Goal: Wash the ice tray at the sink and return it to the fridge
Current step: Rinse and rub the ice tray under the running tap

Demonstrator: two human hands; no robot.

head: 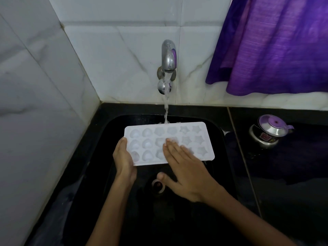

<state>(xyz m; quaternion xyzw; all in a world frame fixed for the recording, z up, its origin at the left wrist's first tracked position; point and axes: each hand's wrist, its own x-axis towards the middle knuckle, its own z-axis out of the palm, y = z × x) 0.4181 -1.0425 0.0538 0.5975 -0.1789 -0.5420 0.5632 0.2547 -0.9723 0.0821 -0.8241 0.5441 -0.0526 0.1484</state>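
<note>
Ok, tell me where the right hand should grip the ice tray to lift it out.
Grip the bare right short edge of the ice tray, coming from the right. The left hand holds the opposite end, the right hand lies flat on top, and the flat rim there probably suits a pinch.

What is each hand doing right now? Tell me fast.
Left hand: grips the ice tray by its left end.
Right hand: open, straight fingers resting on the tray.

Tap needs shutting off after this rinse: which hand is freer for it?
Probably the right hand: it lies flat and open on the ice tray, holding nothing. The left hand holds the tray's left end over the sink, so it can't easily reach the tap.
</note>
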